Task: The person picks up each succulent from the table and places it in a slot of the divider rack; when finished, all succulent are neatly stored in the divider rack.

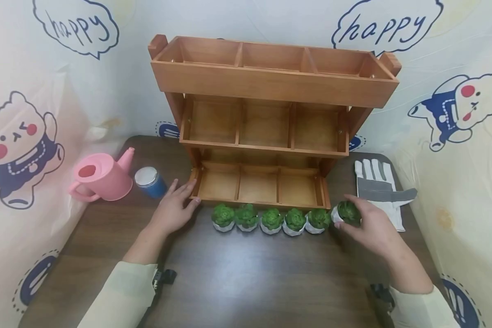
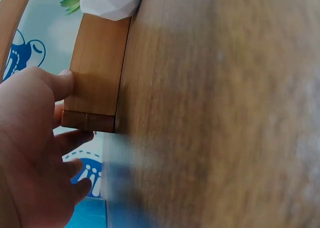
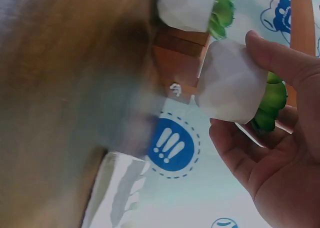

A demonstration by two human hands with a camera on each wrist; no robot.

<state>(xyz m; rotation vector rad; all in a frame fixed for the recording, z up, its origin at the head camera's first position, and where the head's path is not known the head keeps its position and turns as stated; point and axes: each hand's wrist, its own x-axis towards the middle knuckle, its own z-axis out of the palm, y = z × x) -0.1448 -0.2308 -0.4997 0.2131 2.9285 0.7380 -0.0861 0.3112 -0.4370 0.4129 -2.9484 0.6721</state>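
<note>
A three-tier wooden plant stand (image 1: 274, 86) with divided trays stands at the back of the table. My left hand (image 1: 175, 210) is at its bottom left corner, thumb at the front board and fingers around the side; the left wrist view shows the thumb on the wood (image 2: 97, 73). My right hand (image 1: 371, 223) pinches a potted succulent (image 1: 348, 213) between thumb and fingers. In the right wrist view its white faceted pot (image 3: 232, 83) is raised and tilted. Several similar potted succulents (image 1: 271, 219) line the stand's front edge.
A pink watering can (image 1: 104, 175) and a blue jar (image 1: 151, 183) with a pale lid stand to the left. Grey-and-white gloves (image 1: 379, 191) lie at the right. Patterned cloth (image 1: 246, 20) hangs behind and along both sides of the dark wooden table (image 1: 246, 282).
</note>
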